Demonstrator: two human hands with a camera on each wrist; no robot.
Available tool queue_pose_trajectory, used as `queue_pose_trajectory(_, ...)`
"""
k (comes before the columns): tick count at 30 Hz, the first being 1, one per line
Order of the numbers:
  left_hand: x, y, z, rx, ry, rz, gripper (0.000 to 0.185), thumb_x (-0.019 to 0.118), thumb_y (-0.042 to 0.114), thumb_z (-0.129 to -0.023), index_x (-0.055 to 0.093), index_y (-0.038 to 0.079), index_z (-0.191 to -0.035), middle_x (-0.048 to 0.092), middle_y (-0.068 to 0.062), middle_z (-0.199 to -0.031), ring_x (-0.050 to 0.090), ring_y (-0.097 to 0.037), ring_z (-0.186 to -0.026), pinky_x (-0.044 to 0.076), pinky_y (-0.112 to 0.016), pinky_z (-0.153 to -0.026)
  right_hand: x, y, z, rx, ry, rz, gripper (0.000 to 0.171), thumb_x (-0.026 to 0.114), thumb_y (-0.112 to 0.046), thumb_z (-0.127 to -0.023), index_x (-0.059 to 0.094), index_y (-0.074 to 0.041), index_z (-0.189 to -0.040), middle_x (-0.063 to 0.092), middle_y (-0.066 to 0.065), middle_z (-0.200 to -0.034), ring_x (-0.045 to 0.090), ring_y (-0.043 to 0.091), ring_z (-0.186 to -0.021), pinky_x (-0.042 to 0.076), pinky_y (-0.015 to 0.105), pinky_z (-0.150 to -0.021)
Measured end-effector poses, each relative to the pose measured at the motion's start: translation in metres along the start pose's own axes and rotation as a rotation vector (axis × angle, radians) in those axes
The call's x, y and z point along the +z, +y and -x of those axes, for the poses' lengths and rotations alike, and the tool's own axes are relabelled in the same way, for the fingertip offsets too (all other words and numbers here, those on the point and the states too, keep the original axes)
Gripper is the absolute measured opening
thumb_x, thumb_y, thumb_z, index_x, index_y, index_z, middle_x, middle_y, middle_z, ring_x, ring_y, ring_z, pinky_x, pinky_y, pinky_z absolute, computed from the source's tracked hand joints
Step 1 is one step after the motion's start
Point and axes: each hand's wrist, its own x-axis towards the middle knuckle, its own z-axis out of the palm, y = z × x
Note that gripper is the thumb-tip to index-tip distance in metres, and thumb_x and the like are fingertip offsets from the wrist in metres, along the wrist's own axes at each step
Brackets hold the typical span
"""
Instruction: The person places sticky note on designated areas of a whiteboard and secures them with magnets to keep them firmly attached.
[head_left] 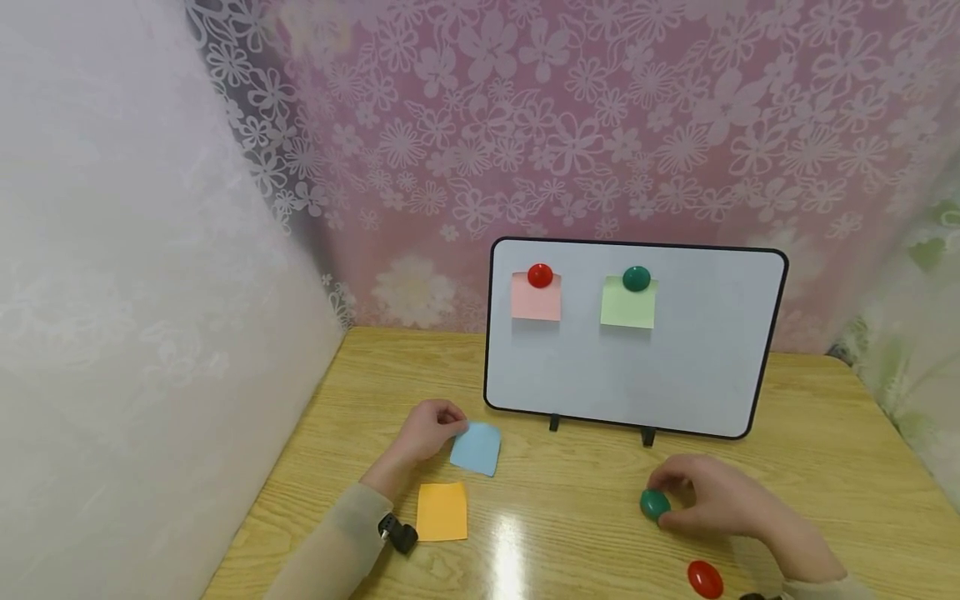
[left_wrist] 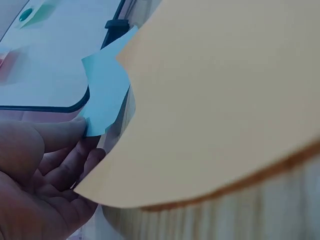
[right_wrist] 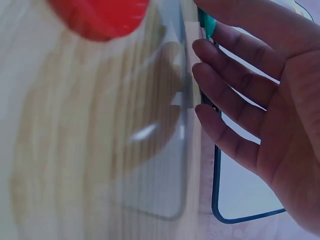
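One wood-grain table [head_left: 562, 492], floral backdrop [head_left: 427, 150]

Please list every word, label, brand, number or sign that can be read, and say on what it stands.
None can be read. The whiteboard, pink note, green note, blue note, orange note and magnets show no writing; any mark on the left wrist camera is too small to tell.

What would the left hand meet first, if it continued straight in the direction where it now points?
Beyond the blue note it pinches, the left hand would probably first meet the whiteboard, near its lower left corner in the head view, though depth is hard to judge.
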Motion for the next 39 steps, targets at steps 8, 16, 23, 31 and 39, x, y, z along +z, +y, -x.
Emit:
queue_pose_trajectory(8, 0.003, 0.002, 0.000, -0.013, 0.022, 0.018, 0.010, 0.078, 0.021, -0.101, 0.076, 0.011, -0.101, 0.070, 0.001, -0.092, 0.061, -0.017, -0.083, 0.053, -0.035, -0.075, -0.001, -0.004, -0.007, -0.018, 0.036, 0.007, 0.038, 0.090, -0.050, -0.086, 0.075, -0.030, -0.114, 0.068, -0.023, -0.108, 0.065, 0.004, -0.099, 0.058, 0.035, -0.084)
queue_pose_trajectory(16, 0.006, 0.011, 0.001, 0.005, 0.024, 0.095, 0.009, 0.078, 0.020, -0.102, 0.077, 0.011, -0.102, 0.073, 0.001, -0.092, 0.066, -0.020, -0.084, 0.055, -0.034, -0.071, -0.002, -0.008, -0.010, -0.038, 0.064, 0.011, 0.036, 0.089, -0.048, -0.088, 0.075, -0.029, -0.116, 0.068, -0.023, -0.109, 0.065, 0.005, -0.098, 0.059, 0.034, -0.083)
queue_pose_trajectory(23, 0.012, 0.024, 0.000, 0.016, 0.044, 0.119, 0.010, 0.078, 0.018, -0.101, 0.078, 0.009, -0.102, 0.074, 0.001, -0.090, 0.070, -0.023, -0.084, 0.055, -0.033, -0.070, -0.004, -0.010, -0.015, -0.057, 0.080, 0.031, 0.033, 0.089, -0.044, -0.089, 0.075, -0.028, -0.115, 0.068, -0.023, -0.107, 0.065, 0.005, -0.096, 0.059, 0.034, -0.082)
queue_pose_trajectory(31, 0.021, 0.040, -0.002, 0.041, 0.036, 0.131, 0.012, 0.078, 0.021, -0.101, 0.078, 0.009, -0.101, 0.074, 0.001, -0.088, 0.074, -0.029, -0.085, 0.056, -0.033, -0.068, -0.008, -0.015, -0.023, -0.049, 0.149, 0.070, 0.031, 0.092, -0.034, -0.087, 0.077, -0.026, -0.113, 0.070, -0.022, -0.105, 0.066, 0.007, -0.093, 0.059, 0.036, -0.081)
queue_pose_trajectory(39, 0.029, 0.052, -0.006, 0.075, 0.027, 0.164, 0.010, 0.077, 0.020, -0.102, 0.077, 0.010, -0.100, 0.074, 0.001, -0.087, 0.073, -0.033, -0.087, 0.057, -0.034, -0.072, -0.014, -0.028, -0.037, -0.014, 0.172, 0.085, 0.033, 0.092, -0.031, -0.087, 0.078, -0.023, -0.116, 0.071, -0.019, -0.107, 0.069, 0.014, -0.096, 0.060, 0.041, -0.082)
